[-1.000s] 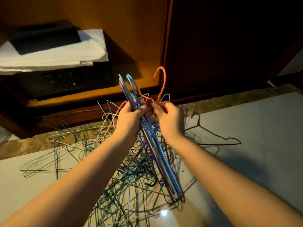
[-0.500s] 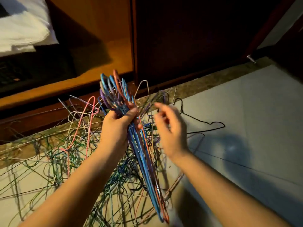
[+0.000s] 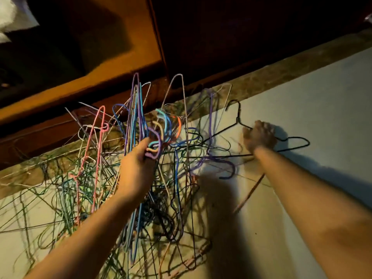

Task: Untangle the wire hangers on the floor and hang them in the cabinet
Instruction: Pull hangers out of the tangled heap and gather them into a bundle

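Note:
A tangled pile of wire hangers (image 3: 177, 208) in several colours lies on the pale floor in front of the cabinet (image 3: 104, 77). My left hand (image 3: 136, 168) is shut on a bundle of blue, purple and orange hangers (image 3: 163, 127), gripping them near their hooks and holding them above the pile. My right hand (image 3: 259, 135) is stretched out to the right and lies blurred over a lone black hanger (image 3: 238, 111) flat on the floor. Whether its fingers have closed on the wire is not visible. A pink hanger (image 3: 98, 137) sticks up on the left.
The cabinet's wooden floor and lower rail run across the upper left, with white folded fabric (image 3: 12, 17) in the corner. A dark door panel (image 3: 251, 27) stands at the upper right. A speckled stone strip (image 3: 291, 71) separates cabinet and pale floor (image 3: 322, 97).
My right hand let go of the orange hanger, which joined the left hand's bundle, then moved right and down onto the black hanger. The view swung right and downward.

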Demonstrator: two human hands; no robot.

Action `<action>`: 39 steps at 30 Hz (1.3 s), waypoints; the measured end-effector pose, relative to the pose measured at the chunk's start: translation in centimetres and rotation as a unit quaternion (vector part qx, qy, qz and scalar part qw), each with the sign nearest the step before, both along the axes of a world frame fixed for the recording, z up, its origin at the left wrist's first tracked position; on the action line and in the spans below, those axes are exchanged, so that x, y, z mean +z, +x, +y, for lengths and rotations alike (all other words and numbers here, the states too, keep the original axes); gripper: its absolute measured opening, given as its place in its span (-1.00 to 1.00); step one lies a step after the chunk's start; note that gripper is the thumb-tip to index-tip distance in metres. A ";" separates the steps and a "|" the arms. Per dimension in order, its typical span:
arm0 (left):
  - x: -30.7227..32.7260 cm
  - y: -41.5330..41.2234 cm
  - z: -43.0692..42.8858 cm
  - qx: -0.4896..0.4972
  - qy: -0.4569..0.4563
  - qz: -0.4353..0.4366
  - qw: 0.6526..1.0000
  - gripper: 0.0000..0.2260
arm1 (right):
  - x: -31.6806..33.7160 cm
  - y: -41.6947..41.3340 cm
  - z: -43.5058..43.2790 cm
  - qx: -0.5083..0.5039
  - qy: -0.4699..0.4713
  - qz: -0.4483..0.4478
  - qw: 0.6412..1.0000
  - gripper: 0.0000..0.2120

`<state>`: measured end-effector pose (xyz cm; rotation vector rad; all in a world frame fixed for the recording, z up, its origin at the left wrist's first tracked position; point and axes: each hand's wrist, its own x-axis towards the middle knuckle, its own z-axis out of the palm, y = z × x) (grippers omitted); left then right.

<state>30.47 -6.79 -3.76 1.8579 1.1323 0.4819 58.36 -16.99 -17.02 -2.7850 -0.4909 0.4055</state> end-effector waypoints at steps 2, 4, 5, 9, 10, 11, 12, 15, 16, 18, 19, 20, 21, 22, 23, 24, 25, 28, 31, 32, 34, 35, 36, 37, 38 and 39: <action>-0.7 0.3 0.1 -0.008 0.022 0.046 0.999 -0.76 | -0.7 0.9 0.0 0.005 -0.043 0.017 0.999 -0.53; -1.1 1.0 0.2 -0.016 0.035 0.072 0.997 -0.76 | -1.3 1.5 -0.4 0.015 -0.069 0.022 0.997 -0.55; -1.3 1.3 0.4 -0.015 0.038 0.079 0.996 -0.76 | -1.5 1.7 -0.5 0.019 -0.068 0.021 0.997 -0.57; -1.9 1.8 0.8 -0.020 0.036 0.089 0.995 -0.78 | -1.4 3.0 -2.3 -0.048 0.058 0.070 0.995 -0.72; -1.9 1.8 0.8 -0.021 0.035 0.089 0.995 -0.78 | -1.3 3.3 -3.1 -0.049 0.076 0.071 0.993 -0.75; -1.9 1.8 0.7 -0.021 0.033 0.084 0.996 -0.77 | -1.4 3.6 -3.9 -0.052 0.089 0.073 0.992 -0.77; -1.8 1.8 0.7 -0.021 0.028 0.077 0.996 -0.75 | -1.6 4.0 -4.8 -0.060 0.093 0.071 0.991 -0.77; -1.7 1.9 0.6 -0.015 0.013 0.061 0.998 -0.73 | -1.5 4.7 -7.3 -0.127 0.145 0.069 0.979 -0.79; -1.6 1.9 0.6 -0.016 0.015 0.063 0.998 -0.74 | -1.3 4.9 -7.9 -0.159 0.161 0.065 0.972 -0.79; -1.7 2.0 0.6 -0.016 0.023 0.072 0.997 -0.77 | -1.0 5.2 -9.0 -0.209 0.193 0.063 0.956 -0.78; -1.7 2.0 0.6 -0.014 0.023 0.074 0.997 -0.77 | -0.8 5.2 -9.3 -0.234 0.219 0.069 0.945 -0.78; -1.7 2.0 0.6 -0.012 0.023 0.074 0.997 -0.78 | -0.6 5.1 -9.4 -0.250 0.242 0.075 0.935 -0.78; -1.7 2.0 0.5 -0.012 0.025 0.072 0.997 -0.78 | -0.4 4.9 -9.4 -0.248 0.260 0.076 0.930 -0.79; -1.7 1.9 0.5 -0.013 0.029 0.070 0.997 -0.78 | -0.2 4.6 -9.4 -0.236 0.272 0.073 0.930 -0.80; -1.6 1.8 0.4 -0.013 0.034 0.066 0.997 -0.77 | 0.1 4.2 -9.2 -0.226 0.292 0.074 0.927 -0.81; -1.5 1.8 0.3 -0.011 0.038 0.062 0.997 -0.74 | 0.4 3.6 -9.1 -0.220 0.313 0.074 0.921 -0.82; -1.3 1.7 0.1 -0.009 0.042 0.058 0.997 -0.69 | 0.8 2.9 -8.9 -0.216 0.338 0.080 0.913 -0.84; -0.9 1.1 -0.1 -0.006 0.072 0.059 0.996 -0.64 | 2.0 0.0 -8.3 -0.236 0.433 0.086 0.866 -0.91; -0.2 0.4 -0.2 0.002 0.078 0.053 0.996 -0.69 | 3.8 -3.7 -6.9 -0.234 0.479 0.082 0.842 -0.97; 0.1 0.1 -0.4 0.004 0.071 0.048 0.996 -0.69 | 4.6 -5.0 -6.3 -0.223 0.485 0.087 0.841 -0.93; 1.0 -0.8 -1.0 0.003 0.050 0.026 0.998 -0.66 | 6.4 -7.3 -5.4 -0.184 0.486 0.098 0.848 -0.87; 1.6 -1.2 -1.4 0.002 0.039 0.008 0.999 -0.64 | 7.3 -8.5 -5.0 -0.165 0.481 0.104 0.855 -0.88; 2.1 -1.7 -1.8 0.004 0.027 -0.011 1.000 -0.66 | 8.2 -9.7 -4.7 -0.143 0.477 0.110 0.860 -0.91; 2.7 -2.1 -2.1 0.011 0.013 -0.031 0.999 -0.71 | 9.0 -11.0 -4.3 -0.122 0.473 0.113 0.865 -0.93; 3.2 -2.5 -2.2 0.026 -0.004 -0.050 0.998 -0.76 | 10.0 -12.4 -3.9 -0.102 0.475 0.116 0.866 -0.94; 3.8 -2.8 -2.4 0.043 -0.027 -0.070 0.996 -0.80 | 10.9 -13.9 -3.4 -0.090 0.476 0.124 0.866 -0.93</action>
